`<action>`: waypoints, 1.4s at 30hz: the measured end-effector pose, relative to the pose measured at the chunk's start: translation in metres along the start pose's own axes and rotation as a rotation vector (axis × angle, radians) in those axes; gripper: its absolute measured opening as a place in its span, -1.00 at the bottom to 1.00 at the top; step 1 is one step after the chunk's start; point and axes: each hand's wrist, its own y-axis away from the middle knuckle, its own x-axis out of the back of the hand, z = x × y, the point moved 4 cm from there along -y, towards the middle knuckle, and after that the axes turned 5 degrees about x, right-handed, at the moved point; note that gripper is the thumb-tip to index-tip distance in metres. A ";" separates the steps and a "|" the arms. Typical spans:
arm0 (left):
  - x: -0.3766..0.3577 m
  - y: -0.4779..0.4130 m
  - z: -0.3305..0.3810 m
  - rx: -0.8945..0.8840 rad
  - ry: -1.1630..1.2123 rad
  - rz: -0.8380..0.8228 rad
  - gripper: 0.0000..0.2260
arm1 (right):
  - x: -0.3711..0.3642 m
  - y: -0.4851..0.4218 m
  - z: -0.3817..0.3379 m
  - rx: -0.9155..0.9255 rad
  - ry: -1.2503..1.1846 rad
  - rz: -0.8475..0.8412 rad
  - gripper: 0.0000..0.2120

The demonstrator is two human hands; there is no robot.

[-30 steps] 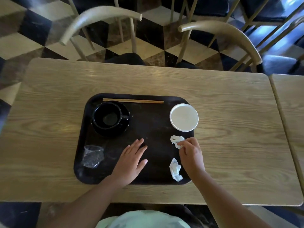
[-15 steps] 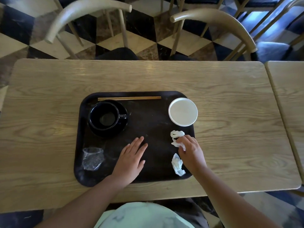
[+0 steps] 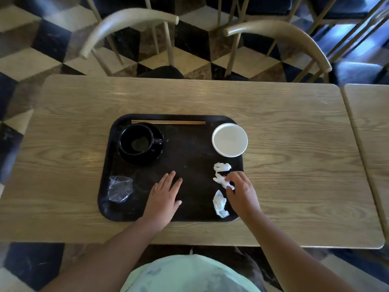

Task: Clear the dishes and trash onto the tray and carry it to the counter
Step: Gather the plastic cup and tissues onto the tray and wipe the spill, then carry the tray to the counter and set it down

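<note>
The dark rectangular plastic tray [image 3: 189, 157] lies on the pale wooden table [image 3: 294, 157], scuffed, carrying a black cup on a saucer [image 3: 139, 142], a white bowl [image 3: 229, 140] and 3 crumpled white napkins [image 3: 220, 202]. The left hand [image 3: 163, 199] rests flat, fingers spread; the right hand [image 3: 240, 191] pinches the middle napkin [image 3: 220, 179].

the tray [image 3: 189, 148] lies in the middle of the surface [image 3: 294, 165], with two chairs [image 3: 126, 24] behind the surface's far edge. on the tray, the chopsticks [image 3: 168, 122] lie along the far rim, the cup [image 3: 135, 139] on its saucer [image 3: 156, 153] sits at the far left, the bowl [image 3: 229, 140] at the far right, and the plastic cup [image 3: 120, 188] at the near left. two crumpled napkins [image 3: 221, 172] [image 3: 220, 204] lie along the right side nearer than the bowl, the right hand [image 3: 242, 191] touching the farther one and the left hand [image 3: 163, 199] flat on the tray's near middle.
</note>
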 end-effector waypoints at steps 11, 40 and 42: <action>0.027 0.031 0.011 0.165 0.182 -0.069 -0.47 | 0.025 0.022 -0.011 0.063 -0.066 -0.036 -0.83; 0.072 -0.035 -0.204 0.574 0.696 0.331 -0.76 | 0.006 -0.045 0.036 -0.403 0.074 0.295 -0.94; 0.066 -0.038 -0.205 0.526 0.645 0.324 -0.80 | 0.002 -0.047 0.038 -0.390 0.108 0.300 -0.93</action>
